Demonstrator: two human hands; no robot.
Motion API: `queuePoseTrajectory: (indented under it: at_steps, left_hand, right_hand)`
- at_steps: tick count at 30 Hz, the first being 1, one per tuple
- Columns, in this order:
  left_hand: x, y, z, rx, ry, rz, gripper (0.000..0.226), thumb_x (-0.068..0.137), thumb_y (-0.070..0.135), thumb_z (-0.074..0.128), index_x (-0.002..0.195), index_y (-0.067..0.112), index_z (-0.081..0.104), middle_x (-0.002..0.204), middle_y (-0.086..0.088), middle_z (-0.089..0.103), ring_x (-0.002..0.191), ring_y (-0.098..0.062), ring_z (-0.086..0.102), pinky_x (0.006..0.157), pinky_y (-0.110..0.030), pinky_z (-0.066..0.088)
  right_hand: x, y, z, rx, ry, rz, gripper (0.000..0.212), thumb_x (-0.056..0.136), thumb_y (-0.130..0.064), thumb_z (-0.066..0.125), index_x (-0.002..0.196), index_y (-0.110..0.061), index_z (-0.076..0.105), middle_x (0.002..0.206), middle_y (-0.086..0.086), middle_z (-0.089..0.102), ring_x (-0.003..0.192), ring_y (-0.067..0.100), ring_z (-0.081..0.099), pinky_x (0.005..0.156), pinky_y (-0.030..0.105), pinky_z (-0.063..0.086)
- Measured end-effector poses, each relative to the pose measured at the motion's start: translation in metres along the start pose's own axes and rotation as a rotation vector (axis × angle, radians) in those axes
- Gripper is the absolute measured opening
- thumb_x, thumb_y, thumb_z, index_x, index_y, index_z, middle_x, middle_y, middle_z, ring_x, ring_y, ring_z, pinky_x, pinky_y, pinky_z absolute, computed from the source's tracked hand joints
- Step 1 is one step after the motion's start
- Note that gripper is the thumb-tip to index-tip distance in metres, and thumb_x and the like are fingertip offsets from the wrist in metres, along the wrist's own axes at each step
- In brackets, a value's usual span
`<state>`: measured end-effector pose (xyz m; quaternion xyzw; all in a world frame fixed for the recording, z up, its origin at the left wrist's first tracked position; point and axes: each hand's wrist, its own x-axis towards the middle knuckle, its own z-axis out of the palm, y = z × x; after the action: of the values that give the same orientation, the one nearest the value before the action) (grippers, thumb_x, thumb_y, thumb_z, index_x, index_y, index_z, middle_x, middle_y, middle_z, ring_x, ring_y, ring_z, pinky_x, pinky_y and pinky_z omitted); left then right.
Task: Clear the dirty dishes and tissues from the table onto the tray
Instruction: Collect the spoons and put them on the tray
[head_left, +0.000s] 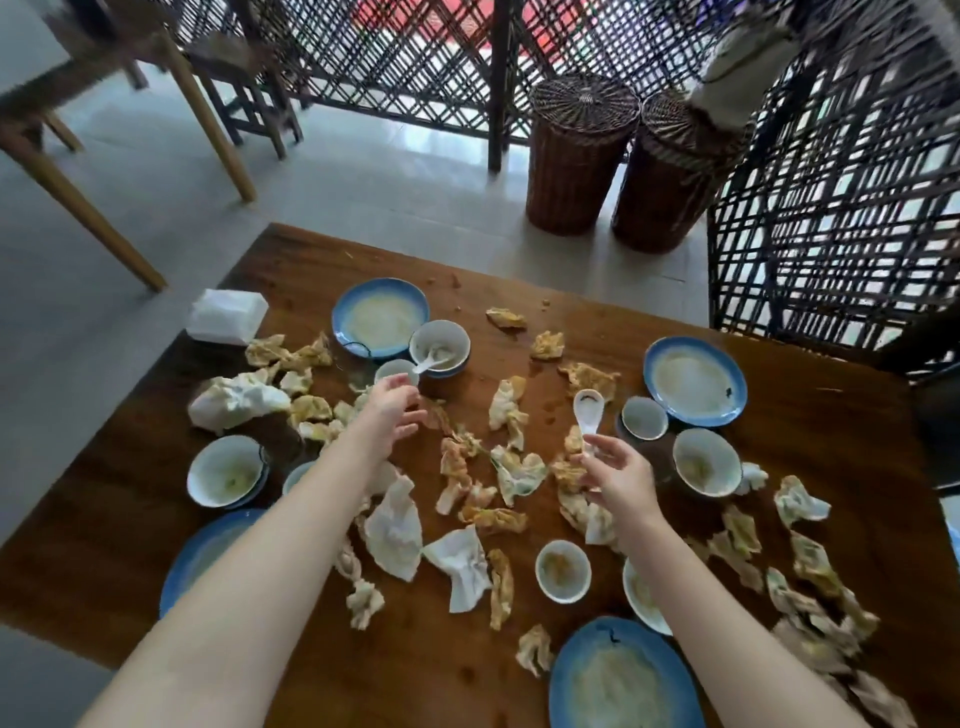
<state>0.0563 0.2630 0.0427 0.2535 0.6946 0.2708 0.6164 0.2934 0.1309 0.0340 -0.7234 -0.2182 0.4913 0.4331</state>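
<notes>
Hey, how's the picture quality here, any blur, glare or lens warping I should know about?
Head view: wide-angle warping bends the table edges and stretches the forearms; top corners smear with motion blur; the left hand looks slightly soft, while the right hand holding the white spoon is sharper; daylight through the lattice screen leaves mild sheen on the wood, no harsh glare.

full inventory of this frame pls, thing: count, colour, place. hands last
Plates: four, blue-rimmed, table edges.
Bowls: about eight, white, beside plates.
Spoons: two, white; one in the far bowl, one held.
Tissues: many, white, stained, scattered.
Tissue pack: one, white, far-left corner.
Table: one, dark wood.
Wicker baskets: two, brown, floor beyond.
Left hand: at a small cup.
Right hand: holds spoon handle.
</notes>
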Motion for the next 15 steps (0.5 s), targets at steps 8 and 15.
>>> queuePoseTrajectory:
  at_steps: [8,15]
  left_hand:
    - [0.032,0.024,0.0,0.079,-0.107,0.043,0.031,0.099,0.015,0.047,0.13,0.019,0.05,0.11,-0.003,0.059,0.09,-0.021,0.061,0.071,-0.029,0.046]
    - [0.065,0.017,-0.003,0.263,0.015,0.083,0.031,0.1,0.017,0.043,0.131,0.012,0.045,0.104,-0.014,0.058,0.068,-0.019,0.06,0.053,-0.025,0.047]
  right_hand:
    - [0.003,0.0,-0.002,0.007,0.069,0.035,0.018,0.092,-0.006,0.058,0.105,-0.017,0.062,0.091,0.006,0.07,0.068,0.012,0.064,0.053,0.019,0.051]
    - [0.001,-0.003,-0.016,0.025,0.127,0.029,0.019,0.092,-0.005,0.058,0.108,-0.014,0.062,0.092,0.01,0.07,0.066,0.014,0.064,0.055,0.024,0.053]
